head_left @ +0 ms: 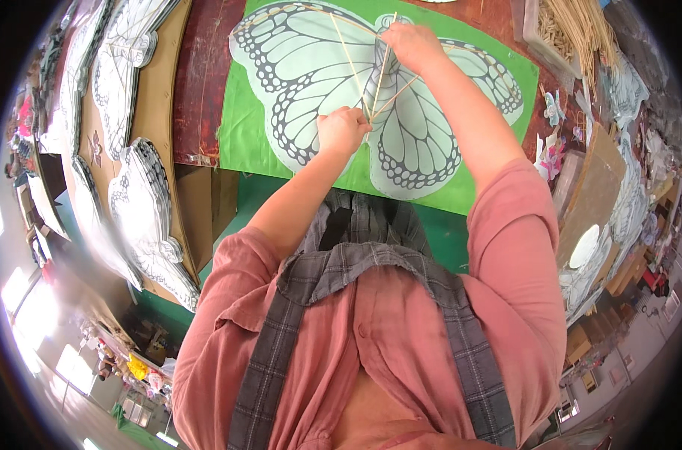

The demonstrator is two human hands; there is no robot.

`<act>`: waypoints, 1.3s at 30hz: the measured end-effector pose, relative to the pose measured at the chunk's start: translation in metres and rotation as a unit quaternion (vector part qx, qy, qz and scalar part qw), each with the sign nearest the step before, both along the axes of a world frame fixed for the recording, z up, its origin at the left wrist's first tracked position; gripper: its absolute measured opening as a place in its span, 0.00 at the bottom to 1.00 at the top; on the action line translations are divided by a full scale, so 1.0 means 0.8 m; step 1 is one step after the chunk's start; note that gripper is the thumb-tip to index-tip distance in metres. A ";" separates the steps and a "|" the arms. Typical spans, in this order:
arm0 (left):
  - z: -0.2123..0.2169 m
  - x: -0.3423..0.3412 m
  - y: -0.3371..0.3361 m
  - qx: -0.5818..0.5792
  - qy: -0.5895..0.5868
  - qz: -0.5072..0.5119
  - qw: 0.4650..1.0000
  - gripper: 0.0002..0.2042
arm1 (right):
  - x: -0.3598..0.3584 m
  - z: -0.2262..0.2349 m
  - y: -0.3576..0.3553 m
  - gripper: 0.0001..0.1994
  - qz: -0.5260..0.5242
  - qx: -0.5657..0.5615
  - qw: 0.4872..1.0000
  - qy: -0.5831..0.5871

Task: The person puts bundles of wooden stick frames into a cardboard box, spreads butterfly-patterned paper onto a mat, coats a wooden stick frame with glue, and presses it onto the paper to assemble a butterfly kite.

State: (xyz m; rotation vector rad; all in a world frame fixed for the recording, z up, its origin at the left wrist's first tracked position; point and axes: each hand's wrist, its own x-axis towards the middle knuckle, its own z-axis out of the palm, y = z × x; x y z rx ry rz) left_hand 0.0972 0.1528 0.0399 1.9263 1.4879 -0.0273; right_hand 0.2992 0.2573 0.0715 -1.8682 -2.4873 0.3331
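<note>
A large pale butterfly-shaped kite sheet [311,67] with black wing markings lies on a green mat [240,127] on the table. Thin bamboo sticks [348,56] cross over the butterfly's body. My left hand [342,130] is closed on the lower ends of the sticks near the butterfly's middle. My right hand [412,43] grips the upper part of the upright stick [384,64] near the butterfly's head. Both forearms reach up from my pink sleeves.
Stacks of cut butterfly sheets [142,202] lie on cardboard at the left. A tray of bamboo sticks [570,30] stands at the top right. Small paper cut-outs [555,109] and more sheets lie at the right. The brown table edge [198,90] borders the mat.
</note>
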 end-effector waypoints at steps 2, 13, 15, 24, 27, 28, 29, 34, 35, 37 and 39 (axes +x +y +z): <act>-0.001 0.001 0.000 0.005 0.009 0.005 1.000 0.07 | -0.001 0.000 0.002 0.08 0.001 -0.024 0.999 -0.030; 0.001 0.003 -0.004 0.003 0.025 0.012 1.000 0.08 | 0.009 -0.048 0.001 0.15 -0.118 -0.079 0.980 0.138; 0.000 0.001 -0.005 0.007 0.031 0.015 0.999 0.08 | 0.006 -0.047 -0.001 0.15 -0.120 -0.081 0.979 0.143; 0.000 0.005 -0.006 0.018 0.020 0.025 0.999 0.08 | 0.013 -0.070 -0.004 0.17 -0.148 -0.088 0.972 0.160; 0.001 0.005 -0.006 0.018 0.023 0.025 0.999 0.08 | 0.013 -0.074 -0.006 0.17 -0.149 -0.092 0.970 0.168; 0.001 0.005 -0.006 0.020 0.023 0.024 0.999 0.08 | 0.012 -0.076 -0.008 0.17 -0.157 -0.088 0.966 0.185; 0.001 0.004 -0.006 0.021 0.023 0.022 0.999 0.08 | 0.012 -0.077 -0.009 0.18 -0.166 -0.084 0.962 0.202; -0.002 0.002 -0.007 0.015 0.018 0.017 1.000 0.08 | 0.010 -0.076 -0.015 0.17 -0.169 -0.083 0.962 0.200; -0.003 0.001 -0.007 0.018 0.016 0.014 1.000 0.08 | 0.008 -0.074 -0.015 0.15 -0.167 -0.079 0.965 0.189; -0.005 0.002 -0.003 0.026 0.017 0.013 0.999 0.09 | 0.006 -0.061 -0.015 0.13 -0.132 -0.053 0.980 0.137; -0.005 0.001 0.000 0.034 0.018 0.014 0.999 0.09 | -0.002 -0.054 -0.017 0.11 -0.094 -0.028 0.991 0.086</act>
